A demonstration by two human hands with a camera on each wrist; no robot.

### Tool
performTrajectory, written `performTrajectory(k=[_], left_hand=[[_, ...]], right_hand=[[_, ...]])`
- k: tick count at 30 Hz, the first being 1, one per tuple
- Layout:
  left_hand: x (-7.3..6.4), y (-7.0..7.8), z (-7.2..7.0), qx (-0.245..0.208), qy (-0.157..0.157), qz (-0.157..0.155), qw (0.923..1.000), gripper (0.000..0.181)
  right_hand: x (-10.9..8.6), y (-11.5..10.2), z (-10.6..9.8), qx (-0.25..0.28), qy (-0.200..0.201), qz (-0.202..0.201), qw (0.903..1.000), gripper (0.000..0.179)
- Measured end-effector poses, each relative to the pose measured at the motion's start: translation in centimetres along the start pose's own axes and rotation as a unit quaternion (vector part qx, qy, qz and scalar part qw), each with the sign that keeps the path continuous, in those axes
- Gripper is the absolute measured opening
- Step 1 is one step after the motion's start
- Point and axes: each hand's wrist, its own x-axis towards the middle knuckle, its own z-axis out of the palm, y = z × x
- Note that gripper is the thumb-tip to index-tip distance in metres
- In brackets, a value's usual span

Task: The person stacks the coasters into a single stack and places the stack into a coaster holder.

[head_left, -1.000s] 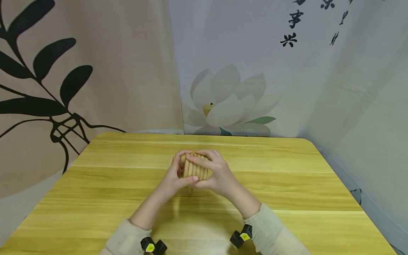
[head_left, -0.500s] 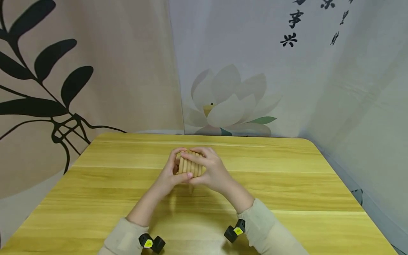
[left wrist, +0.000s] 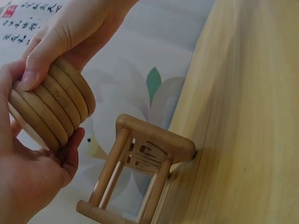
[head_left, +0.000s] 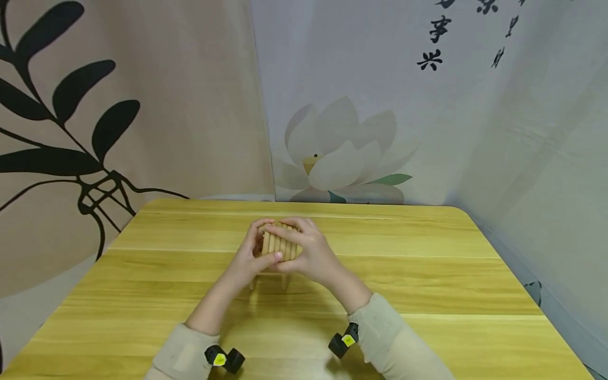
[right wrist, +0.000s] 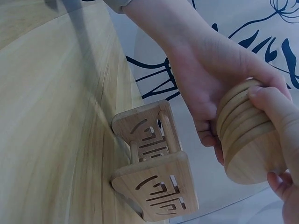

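Both hands hold a stack of round wooden coasters [head_left: 282, 245] over the middle of the table. My left hand [head_left: 243, 258] grips it from the left, thumb across the near side and fingers at the far side. From the right, my right hand [head_left: 314, 250] wraps round it, its thumb pressed on the edges of the coasters [left wrist: 55, 105] in the left wrist view. Below stands a wooden coaster holder [left wrist: 180, 142] with rods and cut-out end panels, mostly hidden by the hands in the head view. Several coasters [right wrist: 254, 156] lie face to face, tilted, in the right wrist view.
The holder rests on a yellow wood-grain table [head_left: 427, 285] with rounded far corners. Behind it hangs a pale curtain [head_left: 342, 68] printed with a lotus, leaves and characters. Each sleeve carries a small black wrist camera [head_left: 225, 360].
Both hands and the stack of coasters have shifted slightly left and farther from me. More of the holder's lower part shows beneath them. The grip looks the same.
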Motion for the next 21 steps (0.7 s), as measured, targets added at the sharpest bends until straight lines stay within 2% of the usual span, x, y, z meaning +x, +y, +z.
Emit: performTrajectory(k=[11, 21], left_hand=[[0.2, -0.3, -1.0, 0.046, 0.000, 0.016, 0.9988, 0.062], [0.3, -0.5, -1.5, 0.036, -0.014, 0.012, 0.9992, 0.058]], right_hand=[[0.4, 0.5, 0.7, -0.008, 0.006, -0.005, 0.9999, 0.061], [0.8, 0.6, 1.2, -0.034, -0.011, 0.000, 0.9994, 0.060]])
